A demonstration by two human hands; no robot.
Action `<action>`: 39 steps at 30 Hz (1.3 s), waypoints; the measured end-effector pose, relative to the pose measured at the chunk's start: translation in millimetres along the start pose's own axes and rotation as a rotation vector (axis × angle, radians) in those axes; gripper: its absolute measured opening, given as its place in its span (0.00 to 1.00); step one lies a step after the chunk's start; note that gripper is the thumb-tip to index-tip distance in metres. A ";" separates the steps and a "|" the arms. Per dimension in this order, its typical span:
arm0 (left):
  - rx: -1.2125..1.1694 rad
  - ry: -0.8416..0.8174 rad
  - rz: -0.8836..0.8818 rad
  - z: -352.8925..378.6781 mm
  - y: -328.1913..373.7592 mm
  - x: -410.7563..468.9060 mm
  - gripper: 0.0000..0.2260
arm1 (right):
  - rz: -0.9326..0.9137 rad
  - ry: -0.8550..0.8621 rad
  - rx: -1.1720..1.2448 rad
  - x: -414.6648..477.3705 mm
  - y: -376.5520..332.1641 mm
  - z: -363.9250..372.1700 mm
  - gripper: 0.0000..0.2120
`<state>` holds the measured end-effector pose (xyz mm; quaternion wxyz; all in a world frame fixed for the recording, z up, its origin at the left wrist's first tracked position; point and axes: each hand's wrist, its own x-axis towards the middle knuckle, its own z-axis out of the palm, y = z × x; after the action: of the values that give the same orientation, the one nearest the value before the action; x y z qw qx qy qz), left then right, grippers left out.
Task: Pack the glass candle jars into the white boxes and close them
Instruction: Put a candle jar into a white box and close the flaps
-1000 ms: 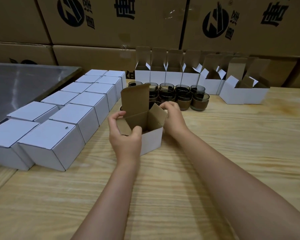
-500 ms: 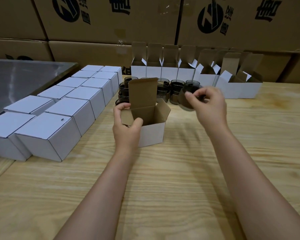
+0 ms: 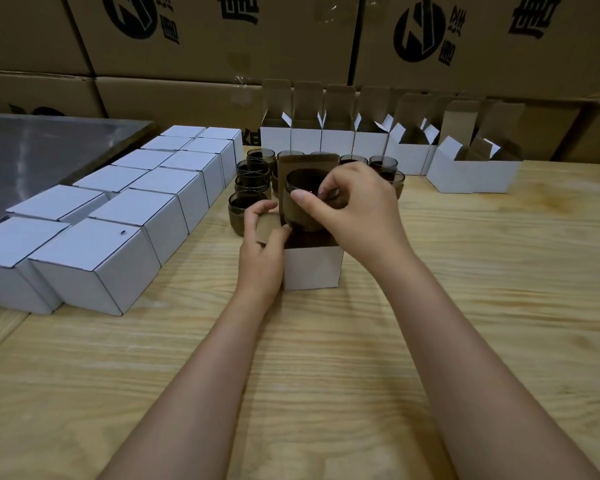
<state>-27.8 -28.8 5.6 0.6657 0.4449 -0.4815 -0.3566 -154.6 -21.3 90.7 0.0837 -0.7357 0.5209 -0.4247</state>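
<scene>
jar (image 3: 303,202): upright, mouth up, long axis vertical; hanging from the right hand just above the box mouth, between both hands
right hand (image 3: 357,216): fingertips clamped on the jar rim
left hand (image 3: 262,247): pinching the box's left side flap
box (image 3: 312,268): open, below the right hand, against the left hand; back flap upright behind the jar
spare jars (image 3: 253,174): clustered just beyond the hands, mouths up
closed boxes (image 3: 118,216): two rows left of the left hand
open boxes (image 3: 326,140): row beyond the hands
surface (image 3: 326,341): wood, under both forearms
</scene>
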 end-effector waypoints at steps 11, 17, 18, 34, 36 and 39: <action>0.103 -0.014 0.008 0.9 -3.1 2.5 0.12 | -0.112 -0.085 -0.410 -11.2 26.3 19.6 0.19; 0.149 0.004 0.010 1.7 -1.3 1.5 0.13 | -0.098 -0.177 -0.530 -10.6 31.1 24.4 0.25; 0.144 0.006 0.008 1.5 -0.9 1.2 0.13 | -0.101 -0.192 -0.544 -10.4 31.9 25.2 0.26; -0.025 -0.049 -0.118 7.0 4.2 0.3 0.22 | 0.172 0.256 0.638 -12.4 43.0 25.5 0.14; -0.066 -0.085 -0.110 8.4 4.6 -0.2 0.20 | 0.279 0.167 0.667 -13.4 49.4 30.6 0.19; -0.147 -0.104 -0.138 9.4 3.6 1.0 0.21 | 0.366 -0.016 0.903 -14.0 50.5 36.7 0.24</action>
<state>-36.4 -30.8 10.6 0.6445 0.4078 -0.4562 -0.4585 -164.9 -43.7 31.6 0.4716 -0.5254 0.4050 -0.5810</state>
